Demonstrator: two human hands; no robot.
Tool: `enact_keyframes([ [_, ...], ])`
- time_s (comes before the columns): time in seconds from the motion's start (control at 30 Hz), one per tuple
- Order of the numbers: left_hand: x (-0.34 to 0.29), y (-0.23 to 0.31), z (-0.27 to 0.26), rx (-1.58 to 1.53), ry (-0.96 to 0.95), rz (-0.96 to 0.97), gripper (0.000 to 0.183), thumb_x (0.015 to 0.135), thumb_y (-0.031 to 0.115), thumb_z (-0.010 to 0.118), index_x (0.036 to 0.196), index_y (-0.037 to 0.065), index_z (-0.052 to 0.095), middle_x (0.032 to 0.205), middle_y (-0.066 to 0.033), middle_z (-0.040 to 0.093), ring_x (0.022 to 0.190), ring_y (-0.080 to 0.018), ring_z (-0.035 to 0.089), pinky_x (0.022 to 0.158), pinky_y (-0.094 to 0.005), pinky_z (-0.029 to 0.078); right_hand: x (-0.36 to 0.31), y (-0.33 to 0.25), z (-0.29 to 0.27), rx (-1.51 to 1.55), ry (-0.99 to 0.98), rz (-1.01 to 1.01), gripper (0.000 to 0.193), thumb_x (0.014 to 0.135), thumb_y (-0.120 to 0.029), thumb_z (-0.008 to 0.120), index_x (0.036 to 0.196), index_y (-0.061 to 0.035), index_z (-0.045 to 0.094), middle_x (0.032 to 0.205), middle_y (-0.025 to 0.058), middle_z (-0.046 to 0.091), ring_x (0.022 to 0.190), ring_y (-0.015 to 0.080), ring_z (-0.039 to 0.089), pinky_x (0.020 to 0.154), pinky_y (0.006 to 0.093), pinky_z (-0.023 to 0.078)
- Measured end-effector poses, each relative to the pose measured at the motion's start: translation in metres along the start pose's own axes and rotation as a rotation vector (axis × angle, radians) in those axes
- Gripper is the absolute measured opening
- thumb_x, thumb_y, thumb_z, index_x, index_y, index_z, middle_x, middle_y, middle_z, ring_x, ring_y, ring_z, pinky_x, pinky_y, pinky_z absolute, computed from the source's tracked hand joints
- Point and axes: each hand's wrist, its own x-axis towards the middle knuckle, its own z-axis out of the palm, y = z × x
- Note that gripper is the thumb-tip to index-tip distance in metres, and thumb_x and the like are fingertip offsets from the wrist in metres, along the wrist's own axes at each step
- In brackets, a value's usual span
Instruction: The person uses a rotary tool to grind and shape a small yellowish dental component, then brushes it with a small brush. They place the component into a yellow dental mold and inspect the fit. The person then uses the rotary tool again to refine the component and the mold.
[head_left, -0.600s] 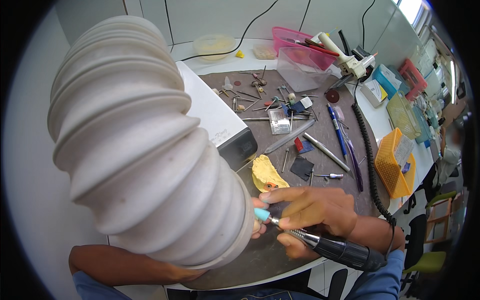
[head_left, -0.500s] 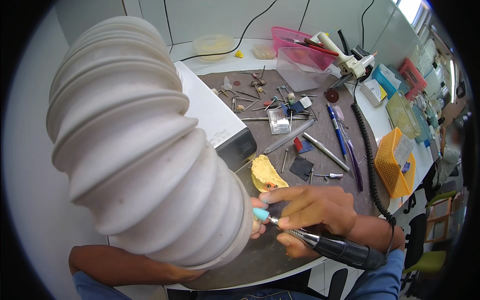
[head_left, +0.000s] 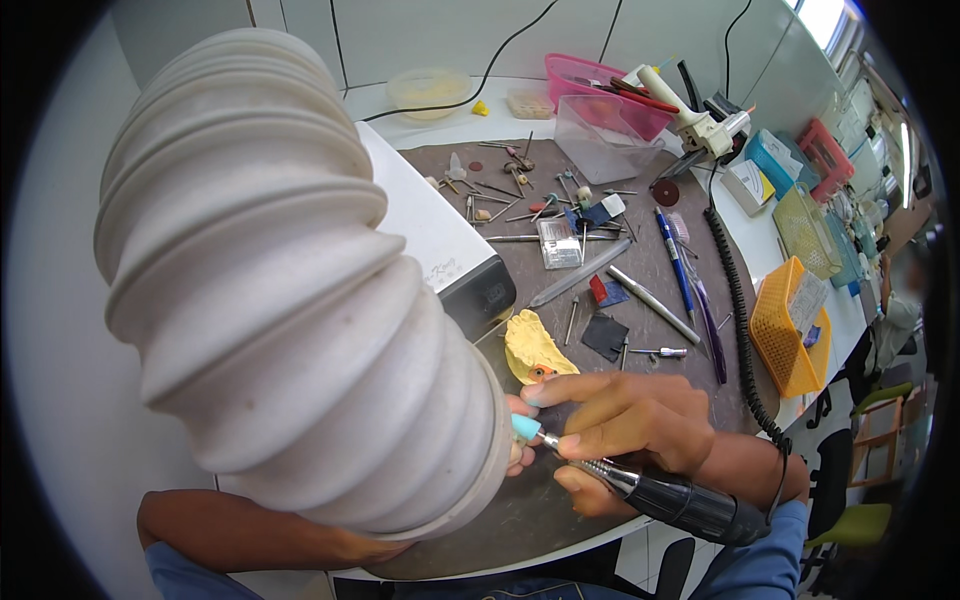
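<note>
Work looks under way, how far we cannot tell: our right hand [head_left: 640, 422] grips a black-and-silver cylindrical handpiece [head_left: 690, 504], its pale-blue tapered tip [head_left: 525, 427] at our half-hidden left hand [head_left: 521, 459], whose hold is unclear.

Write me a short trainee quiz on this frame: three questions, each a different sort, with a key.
1. Which of the person's hands grips the black drill?
2. True or false: the yellow plaster model sits inside the orange basket.
3. What hides most of the left hand from the camera?
A) the pink tub
B) the white ribbed hose
C) the blue pen

Key:
1. The right hand.
2. False: it lies on the brown mat, apart from the basket.
3. B: only some fingertips show past the hose's rim.
</note>
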Motion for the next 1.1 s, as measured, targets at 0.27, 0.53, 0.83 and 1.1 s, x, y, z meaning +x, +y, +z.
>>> enact_keyframes([
  [0.27, -0.002, 0.002, 0.0, -0.028, 0.049, -0.048, 0.027, 0.099, 0.003, 0.064, 0.125, 0.0, 0.058, 0.116, -0.0133, 0.067, 0.109, -0.017, 0.064, 0.097, -0.0319, 0.051, 0.002, -0.005, 0.0, 0.007, -0.017, -0.013, 0.032, 0.074, -0.001, 0.084, 0.1, -0.0021, 0.065, 0.08, 0.0123, 0.07, 0.098, 0.0409, 0.074, 0.084, 0.0456, 0.062],
  [0.53, 0.005, 0.003, 0.004, 0.0, -0.039, -0.05, 0.027, 0.098, 0.004, 0.065, 0.123, -0.001, 0.059, 0.116, -0.0132, 0.067, 0.107, -0.0176, 0.064, 0.096, -0.0313, 0.052, 0.005, -0.01, -0.002, -0.057, 0.024, 0.034, 0.034, 0.075, -0.001, 0.085, 0.101, -0.0022, 0.064, 0.084, 0.0145, 0.07, 0.099, 0.0413, 0.074, 0.084, 0.0438, 0.063],
  [0.83, -0.005, -0.002, -0.004, -0.033, 0.061, -0.069, 0.025, 0.099, 0.003, 0.064, 0.123, -0.002, 0.059, 0.118, -0.0137, 0.066, 0.106, -0.018, 0.064, 0.096, -0.0314, 0.052, 0.006, -0.001, 0.003, 0.019, -0.012, -0.004, 0.035, 0.075, 0.0, 0.085, 0.103, -0.0025, 0.064, 0.088, 0.014, 0.07, 0.099, 0.0402, 0.074, 0.084, 0.0438, 0.063],
  [1.1, -0.003, -0.003, -0.006, -0.006, 0.04, -0.046, 0.029, 0.099, 0.003, 0.064, 0.127, -0.003, 0.058, 0.118, -0.0136, 0.066, 0.106, -0.0175, 0.064, 0.097, -0.0305, 0.053, 0.011, -0.001, 0.005, 0.019, -0.002, -0.019, 0.034, 0.075, 0.0, 0.084, 0.102, -0.002, 0.065, 0.084, 0.0136, 0.07, 0.098, 0.0399, 0.074, 0.083, 0.0444, 0.063],
])
